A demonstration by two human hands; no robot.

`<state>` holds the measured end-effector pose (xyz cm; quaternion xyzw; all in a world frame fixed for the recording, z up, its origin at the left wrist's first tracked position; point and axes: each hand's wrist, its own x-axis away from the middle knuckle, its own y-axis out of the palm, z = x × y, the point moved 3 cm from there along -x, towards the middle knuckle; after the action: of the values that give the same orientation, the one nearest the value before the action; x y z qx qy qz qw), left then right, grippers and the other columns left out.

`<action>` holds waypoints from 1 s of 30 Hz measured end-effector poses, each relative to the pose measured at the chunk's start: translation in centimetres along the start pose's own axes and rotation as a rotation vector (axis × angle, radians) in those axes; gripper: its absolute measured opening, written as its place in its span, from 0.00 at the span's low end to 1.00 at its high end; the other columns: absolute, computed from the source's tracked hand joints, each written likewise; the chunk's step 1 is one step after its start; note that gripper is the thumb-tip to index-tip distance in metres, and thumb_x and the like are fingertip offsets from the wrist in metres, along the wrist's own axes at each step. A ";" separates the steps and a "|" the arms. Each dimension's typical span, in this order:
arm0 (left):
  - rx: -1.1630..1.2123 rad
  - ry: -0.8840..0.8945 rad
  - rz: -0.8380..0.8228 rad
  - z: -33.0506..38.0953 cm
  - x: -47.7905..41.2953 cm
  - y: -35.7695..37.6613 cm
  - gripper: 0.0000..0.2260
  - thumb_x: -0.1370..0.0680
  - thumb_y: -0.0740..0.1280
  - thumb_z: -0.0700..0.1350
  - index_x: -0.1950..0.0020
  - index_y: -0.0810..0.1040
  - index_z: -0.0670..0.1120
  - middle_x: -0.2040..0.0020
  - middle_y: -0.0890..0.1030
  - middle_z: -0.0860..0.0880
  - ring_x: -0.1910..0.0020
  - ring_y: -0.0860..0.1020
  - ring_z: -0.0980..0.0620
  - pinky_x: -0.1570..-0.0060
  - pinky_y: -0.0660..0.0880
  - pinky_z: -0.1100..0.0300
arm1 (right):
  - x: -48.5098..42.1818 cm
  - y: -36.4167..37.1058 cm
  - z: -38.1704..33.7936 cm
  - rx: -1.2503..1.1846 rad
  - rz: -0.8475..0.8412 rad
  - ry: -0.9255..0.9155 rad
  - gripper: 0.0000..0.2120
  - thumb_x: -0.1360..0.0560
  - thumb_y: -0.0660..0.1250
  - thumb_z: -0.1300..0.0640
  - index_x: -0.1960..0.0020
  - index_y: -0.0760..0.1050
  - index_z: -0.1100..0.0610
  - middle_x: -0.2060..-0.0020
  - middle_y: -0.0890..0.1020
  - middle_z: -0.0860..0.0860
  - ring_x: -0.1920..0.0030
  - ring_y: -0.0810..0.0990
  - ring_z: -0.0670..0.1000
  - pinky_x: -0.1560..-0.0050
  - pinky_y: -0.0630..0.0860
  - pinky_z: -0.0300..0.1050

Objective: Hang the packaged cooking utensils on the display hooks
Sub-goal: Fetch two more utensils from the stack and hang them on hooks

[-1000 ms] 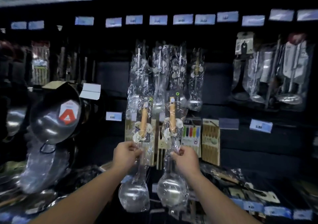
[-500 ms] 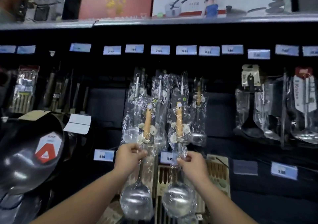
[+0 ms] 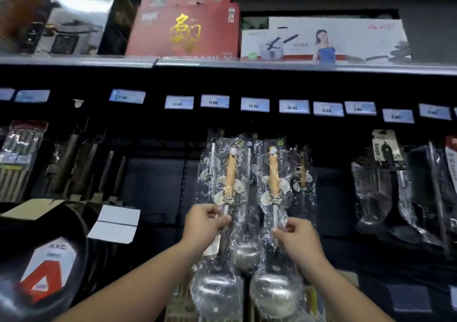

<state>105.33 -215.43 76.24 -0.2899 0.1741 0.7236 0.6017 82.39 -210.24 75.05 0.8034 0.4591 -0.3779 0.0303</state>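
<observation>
I hold two ladles with wooden handles and steel bowls, each wrapped in clear plastic. My left hand (image 3: 205,224) grips the metal shaft of the left packaged ladle (image 3: 228,173). My right hand (image 3: 295,235) pinches the shaft of the right packaged ladle (image 3: 274,170). Both stand upright, tops raised in front of the dark display panel, over ladles hanging behind them (image 3: 303,170). The hooks themselves are hidden behind the packages.
A row of price tags (image 3: 254,104) runs above the hooks. Packaged black and steel utensils (image 3: 385,173) hang at the right, bagged tools (image 3: 22,153) at the left. A dark wok (image 3: 44,267) juts out at lower left. Boxes (image 3: 185,29) sit on the top shelf.
Both hands have lifted the two ladles higher toward the hook row, and my view has tilted up so the top shelf with boxes now shows.
</observation>
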 end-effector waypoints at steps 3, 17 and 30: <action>-0.022 0.033 -0.024 0.1 -1.7 -0.3 0.08 0.30 0.79 0.43 0.62 0.81 0.45 0.63 0.86 0.46 0.61 0.86 0.45 0.56 0.83 0.42 | -0.6 0.6 -1.1 0.011 0.015 -0.003 0.22 0.26 0.75 0.59 0.70 0.64 0.54 0.74 0.70 0.49 0.70 0.79 0.54 0.69 0.69 0.44; -0.092 0.130 -0.046 3.7 -5.9 5.1 0.07 0.29 0.78 0.47 0.57 0.82 0.47 0.59 0.85 0.50 0.59 0.83 0.52 0.55 0.81 0.54 | -5.1 -3.9 0.7 0.034 0.125 -0.039 0.19 0.27 0.75 0.57 0.68 0.66 0.56 0.76 0.70 0.45 0.76 0.66 0.44 0.73 0.66 0.39; -0.051 0.172 0.016 3.6 -5.4 6.7 0.07 0.28 0.77 0.46 0.59 0.81 0.45 0.60 0.84 0.48 0.58 0.84 0.50 0.58 0.79 0.57 | -7.6 -6.0 2.9 0.067 0.098 -0.055 0.16 0.27 0.76 0.56 0.65 0.73 0.64 0.73 0.74 0.49 0.79 0.71 0.38 0.71 0.67 0.39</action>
<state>98.70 -218.91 81.75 -0.3648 0.2091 0.7050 0.5712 73.91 -213.35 79.58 0.8149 0.4053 -0.4129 0.0346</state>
